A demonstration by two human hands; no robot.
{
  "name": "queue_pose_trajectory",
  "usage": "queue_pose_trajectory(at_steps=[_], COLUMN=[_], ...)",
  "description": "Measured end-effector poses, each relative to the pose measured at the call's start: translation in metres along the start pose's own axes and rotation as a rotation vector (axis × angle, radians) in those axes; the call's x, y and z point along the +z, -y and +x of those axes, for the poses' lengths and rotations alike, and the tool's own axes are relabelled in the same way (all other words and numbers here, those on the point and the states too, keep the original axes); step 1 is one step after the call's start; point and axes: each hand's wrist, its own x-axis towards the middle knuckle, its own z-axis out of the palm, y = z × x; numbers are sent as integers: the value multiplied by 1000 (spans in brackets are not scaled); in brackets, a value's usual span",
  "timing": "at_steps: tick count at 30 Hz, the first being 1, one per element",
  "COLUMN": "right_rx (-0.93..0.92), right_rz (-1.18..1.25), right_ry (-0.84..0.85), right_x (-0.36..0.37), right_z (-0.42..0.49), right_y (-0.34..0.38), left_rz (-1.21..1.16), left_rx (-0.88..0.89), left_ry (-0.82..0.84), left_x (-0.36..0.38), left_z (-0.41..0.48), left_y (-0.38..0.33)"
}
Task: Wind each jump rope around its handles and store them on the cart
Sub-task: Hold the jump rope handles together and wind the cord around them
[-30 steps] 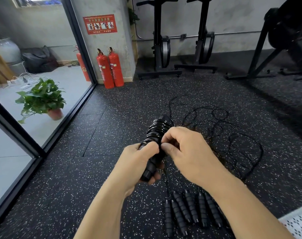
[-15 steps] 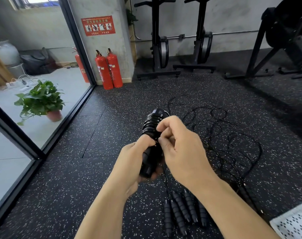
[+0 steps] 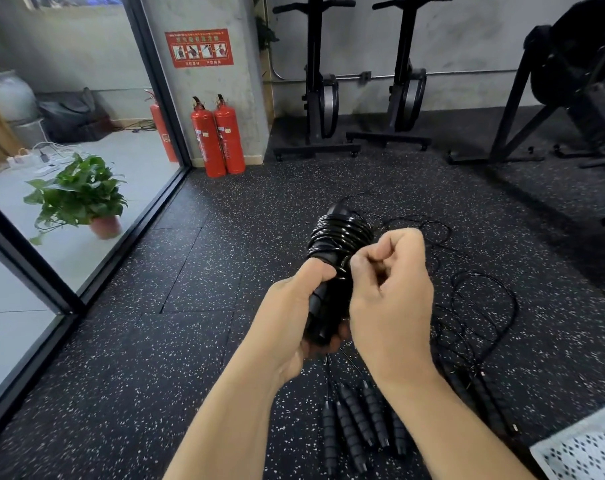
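Black rubber floor (image 3: 155, 358) flecked with white fills a gym corner. Above it, at mid-frame, a jump rope (image 3: 339, 237) is held in the air, its black handles together and glossy cord coiled in tight turns round their upper half. The left hand (image 3: 294, 317) grips the bare lower half, fingers wrapped round behind and thumb laid up the front to the lowest turn. The right hand (image 3: 391, 289) is bunched just beside the coil, fingers curled tight, thumb and forefinger pinching the cord at that lowest turn (the strand itself is mostly hidden by the knuckles). Below the hands, spare ribbed handles (image 3: 356, 420) lie in a row on the floor, and a loose tangle of rope (image 3: 481, 306) sprawls to the right. A white perforated surface (image 3: 585, 452) cuts into the lower right corner. Further off stand two red fire extinguishers (image 3: 218, 136) by a pillar, a potted plant (image 3: 79, 195) behind glass, and black exercise machines (image 3: 318, 91).
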Motion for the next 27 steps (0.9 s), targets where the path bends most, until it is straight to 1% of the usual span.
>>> queue_pose_trajectory(at_steps=[2, 4, 6, 7, 9, 13, 14, 16, 19, 22, 25, 27], right_rx=[-134, -227, -264, -255, -208, -40, -11, -10, -50, -67, -67, -22], right_rz=[-175, -351, -501, -536, -516, -293, -230, -164, -201, -296, -449, -429], right_ry=[20, 75, 160, 201, 219, 134, 143, 210, 338, 376, 399, 428], right_x=[1, 0, -1, -3, -6, -15, -16, -15, -14, -14, -14, -15], right_z=[-1, -1, 2, 4, 10, 23, 24, 26, 25, 27, 25, 26], right_y=[-2, -2, 0, 0, -3, -10, -10, -7, -6, -8, -6, -7], left_rz=[-9, -7, -10, -10, -21, -126, -138, -133, -84, 4, 87, 133], left_rx=[15, 26, 27, 22, 1, -56, -58, -49, -23, 39, 116, 154], left_ry=[-21, -48, -70, -76, -79, -66, -68, -63, -62, -60, -79, -99], left_x=[-1, -3, -5, -6, -10, -18, -20, -21, -19, -16, -14, -13], left_z=[1, 1, 2, 2, 2, 1, 1, 3, 4, 5, 7, 8], left_y=[0, 2, 5, 6, 5, 0, -1, 0, 2, 5, 9, 11])
